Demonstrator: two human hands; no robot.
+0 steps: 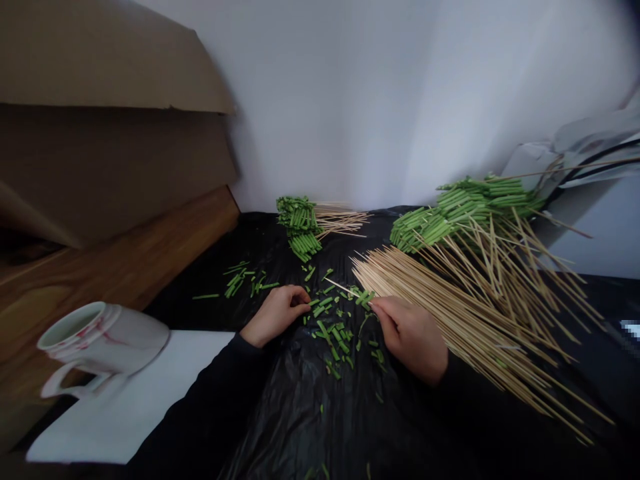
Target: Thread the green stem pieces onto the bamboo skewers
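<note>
Between both hands, green stem pieces (333, 330) lie beside the right grip (376, 308).

Arms: two in view, left (210, 400) and right (495, 413), both enter from bottom edge.
Sleeves: long, black or very dark, plain, no print or logo visible.
Sleeve ends: reach to the wrists, cuff detail lost in the dark fabric.
Fabric: matte, soft folds, blends with the dark background.
Left hand (276, 315): bare, no glove, no ring or watch visible.
Right hand (413, 337): bare, no glove, no ring or watch visible.
Nails: too small to tell.
</note>
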